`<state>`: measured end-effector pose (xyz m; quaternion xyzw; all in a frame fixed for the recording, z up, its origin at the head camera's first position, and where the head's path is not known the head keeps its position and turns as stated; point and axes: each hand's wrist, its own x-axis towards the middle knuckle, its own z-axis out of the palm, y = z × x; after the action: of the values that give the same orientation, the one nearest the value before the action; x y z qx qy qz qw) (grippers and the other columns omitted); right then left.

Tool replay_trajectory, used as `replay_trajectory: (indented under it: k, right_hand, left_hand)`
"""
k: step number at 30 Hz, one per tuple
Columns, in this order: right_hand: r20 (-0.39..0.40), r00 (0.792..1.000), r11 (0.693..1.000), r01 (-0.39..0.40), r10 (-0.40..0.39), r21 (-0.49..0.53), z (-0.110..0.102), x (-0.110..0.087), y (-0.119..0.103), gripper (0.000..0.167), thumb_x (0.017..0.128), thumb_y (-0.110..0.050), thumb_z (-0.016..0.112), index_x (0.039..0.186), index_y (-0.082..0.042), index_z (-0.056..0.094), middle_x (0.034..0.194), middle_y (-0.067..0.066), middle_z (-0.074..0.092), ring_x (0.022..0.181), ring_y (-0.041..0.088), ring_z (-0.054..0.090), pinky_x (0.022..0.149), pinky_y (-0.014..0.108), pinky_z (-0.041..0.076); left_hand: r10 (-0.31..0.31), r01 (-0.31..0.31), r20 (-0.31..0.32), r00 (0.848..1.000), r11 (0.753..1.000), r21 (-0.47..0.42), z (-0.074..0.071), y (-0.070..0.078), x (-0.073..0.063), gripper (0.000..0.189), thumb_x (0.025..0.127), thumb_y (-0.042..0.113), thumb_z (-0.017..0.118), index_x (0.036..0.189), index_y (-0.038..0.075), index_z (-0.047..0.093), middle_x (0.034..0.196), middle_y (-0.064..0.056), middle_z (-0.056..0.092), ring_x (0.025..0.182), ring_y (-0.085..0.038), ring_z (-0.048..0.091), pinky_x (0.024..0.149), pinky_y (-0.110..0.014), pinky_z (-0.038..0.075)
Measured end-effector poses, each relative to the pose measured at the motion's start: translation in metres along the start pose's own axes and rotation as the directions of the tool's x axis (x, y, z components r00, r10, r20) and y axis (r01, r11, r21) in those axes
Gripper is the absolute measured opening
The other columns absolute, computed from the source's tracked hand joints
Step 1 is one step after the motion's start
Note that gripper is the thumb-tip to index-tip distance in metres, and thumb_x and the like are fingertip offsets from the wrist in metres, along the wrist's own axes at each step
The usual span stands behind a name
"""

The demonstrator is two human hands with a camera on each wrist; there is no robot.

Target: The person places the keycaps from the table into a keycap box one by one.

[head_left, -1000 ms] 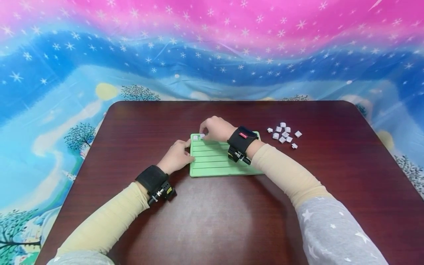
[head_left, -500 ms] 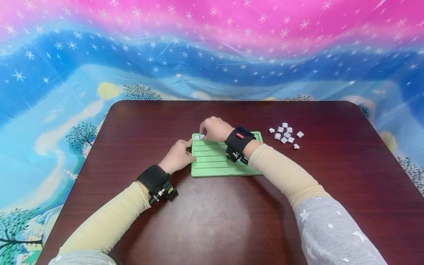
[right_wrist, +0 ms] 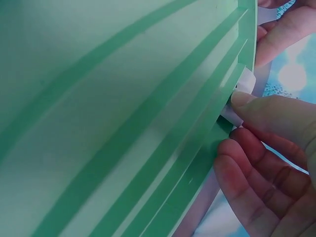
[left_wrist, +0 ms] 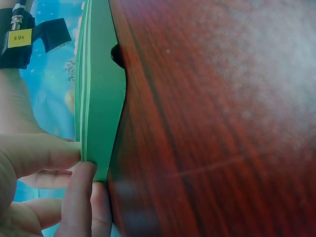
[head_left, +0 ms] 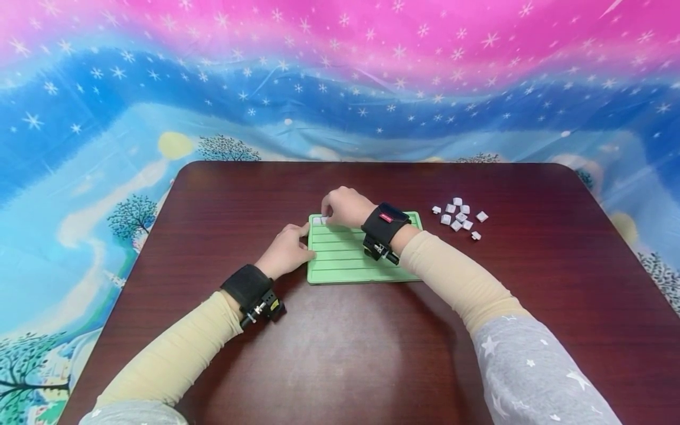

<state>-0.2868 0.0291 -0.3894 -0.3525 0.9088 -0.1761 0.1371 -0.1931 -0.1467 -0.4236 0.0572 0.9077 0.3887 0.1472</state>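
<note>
Currently, right grip (head_left: pixel 347 206) pinches white cap (head_left: pixel 324 220) at green board (head_left: pixel 345 274)'s far-left corner, just right of seated cap (head_left: pixel 316 221); board's long axis runs left-right, left hand (head_left: pixel 285 251), farther off, touches left end; loose caps (head_left: pixel 461 217) lie rightward on desk (head_left: pixel 350 348)

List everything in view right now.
Wooden table: one, reddish brown, centre
Snowflake-print cloth backdrop: one, pink and blue, behind
Rectangular ridged tray: one, green, on table
Small square loose pieces: ten, white, right of tray
Matching corner piece: one, white, tray's far left corner
Matching held piece: one, white, beside that
Strapped cameras: two, black, wrists
Stretch sleeves: two, beige, forearms
Star-print sleeves: two, grey, frame bottom
Left hand: one, bare, tray's left edge
Right hand: one, bare, on held piece
</note>
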Motion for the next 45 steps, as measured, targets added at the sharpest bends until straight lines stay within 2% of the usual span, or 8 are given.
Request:
replay_trajectory:
  k: [11, 25, 45]
  right_hand:
    - [0.001, 1.000, 1.000, -0.014, 0.014, 0.003, 0.0003, -0.0002, -0.0018, 0.005, 0.093, -0.008, 0.076, 0.097, -0.005, 0.077, 0.096, 0.006, 0.070, 0.089, 0.021, 0.063, 0.083, 0.034, 0.050]
    - [0.004, 1.000, 1.000, -0.022, 0.022, 0.002, 0.0000, 0.0012, 0.0014, 0.012, 0.092, -0.010, 0.078, 0.102, -0.004, 0.080, 0.101, 0.008, 0.073, 0.093, 0.021, 0.066, 0.086, 0.034, 0.052]
    - [0.006, 1.000, 1.000, -0.002, 0.002, 0.012, -0.0003, -0.0008, 0.0018, 0.015, 0.094, -0.009, 0.076, 0.107, -0.003, 0.080, 0.104, 0.009, 0.075, 0.098, 0.022, 0.068, 0.088, 0.034, 0.053]
  left_hand:
    - [-0.008, 0.008, 0.000, 1.000, 1.000, -0.001, 0.0000, 0.0002, -0.0004, 0.076, 0.092, 0.005, 0.071, 0.155, -0.008, 0.031, 0.144, -0.028, 0.043, 0.095, -0.023, 0.061, 0.082, -0.032, 0.050]
    - [-0.002, 0.002, 0.002, 1.000, 1.000, -0.004, -0.0006, 0.0004, -0.0004, 0.076, 0.092, 0.004, 0.070, 0.156, -0.008, 0.030, 0.142, -0.027, 0.043, 0.091, -0.021, 0.060, 0.079, -0.031, 0.049]
    - [-0.014, 0.014, 0.012, 1.000, 1.000, -0.005, -0.0011, 0.0019, -0.0013, 0.075, 0.094, 0.005, 0.069, 0.156, -0.007, 0.029, 0.144, -0.027, 0.042, 0.095, -0.023, 0.061, 0.082, -0.033, 0.050]
